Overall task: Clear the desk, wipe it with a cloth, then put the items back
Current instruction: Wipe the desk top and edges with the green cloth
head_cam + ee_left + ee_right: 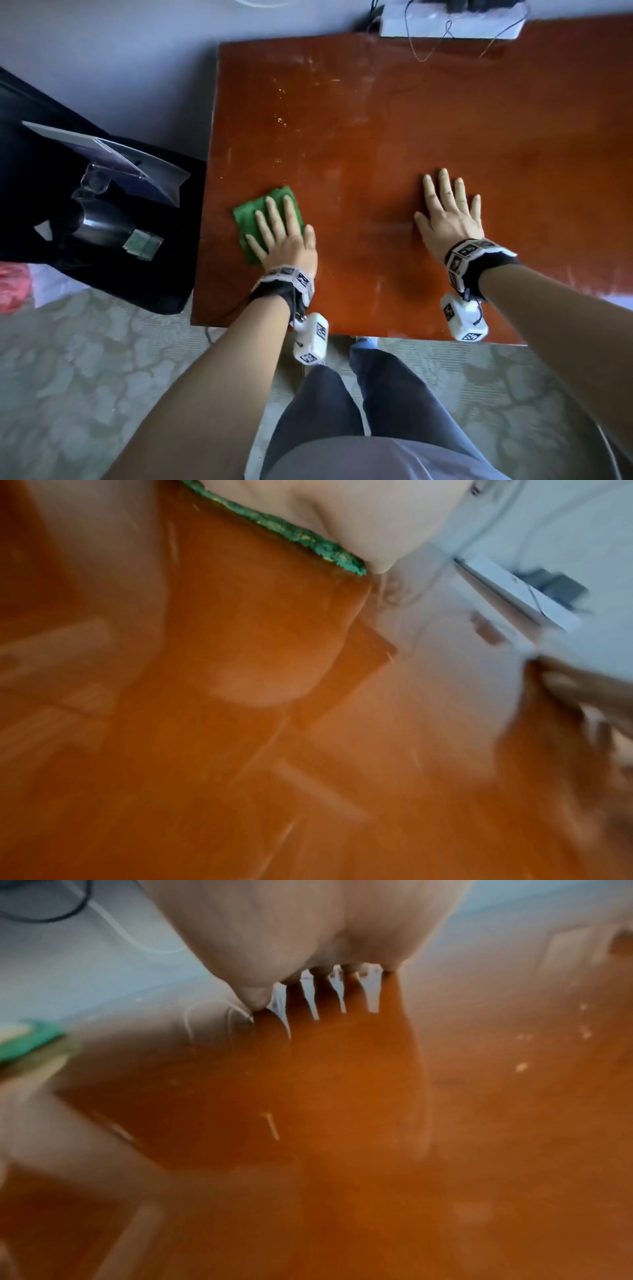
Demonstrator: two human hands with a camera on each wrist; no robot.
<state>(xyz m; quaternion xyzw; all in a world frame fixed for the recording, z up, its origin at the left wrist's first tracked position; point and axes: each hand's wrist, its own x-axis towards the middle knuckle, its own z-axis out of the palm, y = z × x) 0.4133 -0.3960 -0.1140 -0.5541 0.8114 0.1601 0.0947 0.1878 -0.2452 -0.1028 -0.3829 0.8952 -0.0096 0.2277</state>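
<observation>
the green cloth (265, 219) lies folded on the orange-brown counter (394, 144), close to the counter's left edge and toward the near side. the left hand (282, 236) lies flat on top of it, fingers straight and slightly spread, pressing the cloth down, with the thumb off the cloth on the bare wood. in the left wrist view only a strip of the cloth's edge (291, 532) shows under the palm (359, 515), and the picture is blurred.

well to the right of the cloth, the right hand (448, 212) rests palm down on the bare counter, fingers straight and fanned apart, holding nothing. the right wrist view shows its fingers (322, 972) meeting their own reflection in the glossy top. both forearms reach in from the near edge, each with a black wrist strap and a white camera block (310, 337).

pale smears and small specks (282, 120) mark the counter beyond the cloth. at the far edge a white power strip (452, 20) with thin cables (428, 44) sits against the wall. left of the counter, apart from it, a black surface (164, 267) carries a metal cup (99, 222) lying on its side, a clear glass piece (94, 181), a tilted card stand (130, 161) and small packets (142, 245). nothing lies between the two hands.
</observation>
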